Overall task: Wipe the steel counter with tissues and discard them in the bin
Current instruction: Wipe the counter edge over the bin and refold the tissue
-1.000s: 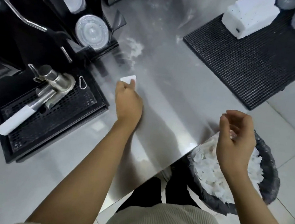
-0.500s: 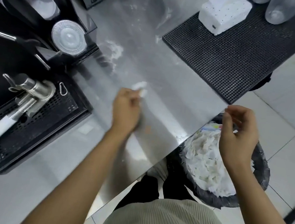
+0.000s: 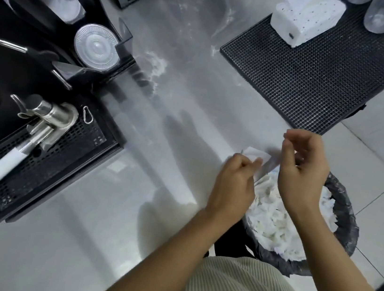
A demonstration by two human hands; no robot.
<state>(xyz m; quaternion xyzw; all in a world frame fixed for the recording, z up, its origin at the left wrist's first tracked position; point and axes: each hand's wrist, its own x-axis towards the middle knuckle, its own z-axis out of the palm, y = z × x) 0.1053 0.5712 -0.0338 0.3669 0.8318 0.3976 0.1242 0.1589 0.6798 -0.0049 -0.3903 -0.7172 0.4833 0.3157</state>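
The tissue [image 3: 257, 154] is pinched in the curled fingers of my left hand [image 3: 235, 183] at the steel counter [image 3: 162, 141] edge, just above the bin [image 3: 346, 216]. My right hand [image 3: 302, 170] hovers beside it, fingers loosely curled. Blur hides whether it grips anything. My 2 hands nearly touch.

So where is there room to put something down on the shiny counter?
Bare steel counter lies between the drip tray and black mat, and in front of the tray. Crowded: the corner by the bin, where left hand pinches a tissue.
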